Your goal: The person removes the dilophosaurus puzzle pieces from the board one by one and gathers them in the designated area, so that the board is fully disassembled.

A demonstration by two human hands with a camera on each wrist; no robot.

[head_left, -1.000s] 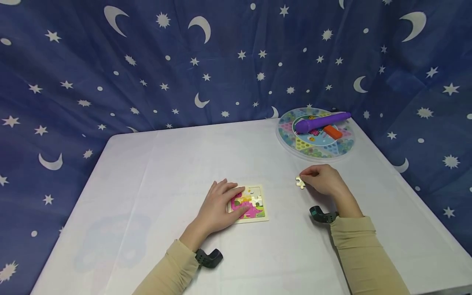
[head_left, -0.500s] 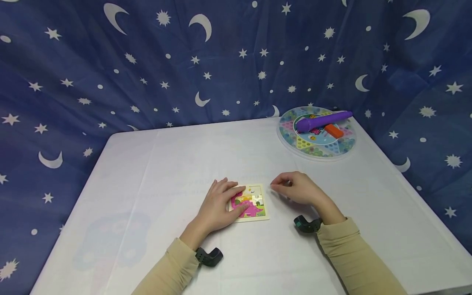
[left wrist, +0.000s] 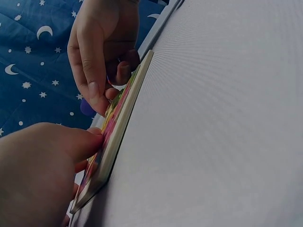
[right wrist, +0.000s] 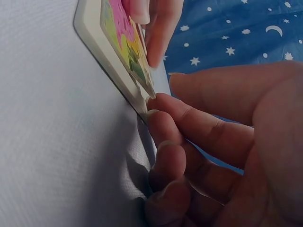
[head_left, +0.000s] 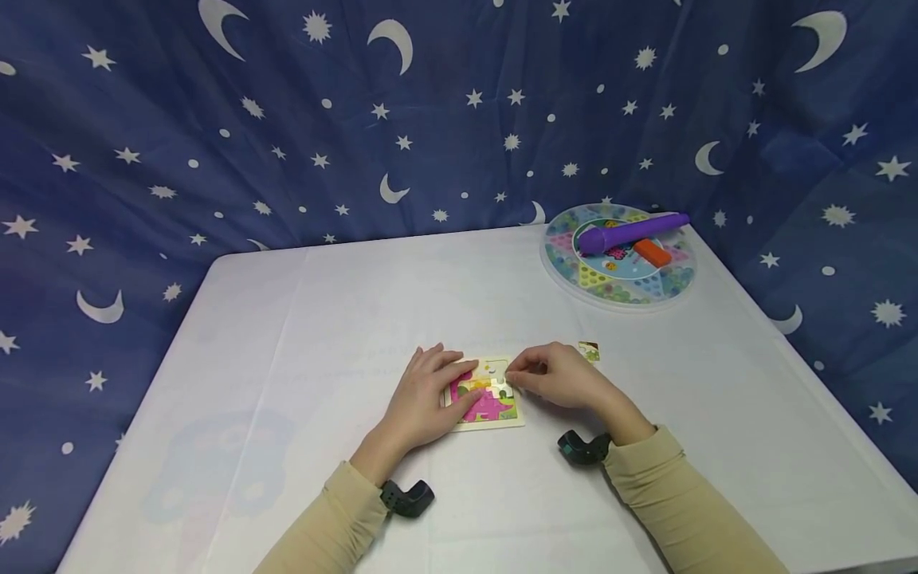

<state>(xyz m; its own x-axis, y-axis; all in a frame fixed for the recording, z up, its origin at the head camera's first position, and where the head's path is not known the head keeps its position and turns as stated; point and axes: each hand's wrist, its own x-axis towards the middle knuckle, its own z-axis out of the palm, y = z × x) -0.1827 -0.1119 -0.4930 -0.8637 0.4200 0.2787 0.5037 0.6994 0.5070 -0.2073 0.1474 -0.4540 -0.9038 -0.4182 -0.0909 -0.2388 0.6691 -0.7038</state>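
Observation:
A small square jigsaw puzzle board (head_left: 484, 426) with a pink dinosaur picture lies on the white table. My left hand (head_left: 423, 399) rests over its left side, thumb (left wrist: 90, 142) on the pieces and fingers fairly straight across the far left part. At the board's right edge my right hand (head_left: 566, 375) has thumb and index fingertips drawn together. In the right wrist view, a puzzle piece's corner (right wrist: 150, 93) juts tilted at the index fingertip; most of this piece is hidden. Another puzzle piece (head_left: 589, 351) lies on the table behind the right hand.
At the back right stands a round, colourful game board (head_left: 559, 275). On it lie a purple microphone-shaped toy (head_left: 631, 233) and an orange block (head_left: 653, 253). A blue curtain (head_left: 287, 119) with moons and stars hangs behind the table.
My right hand has moved left from the loose pieces to the puzzle board's right edge, uncovering one piece on the table. My left hand has stayed on the board.

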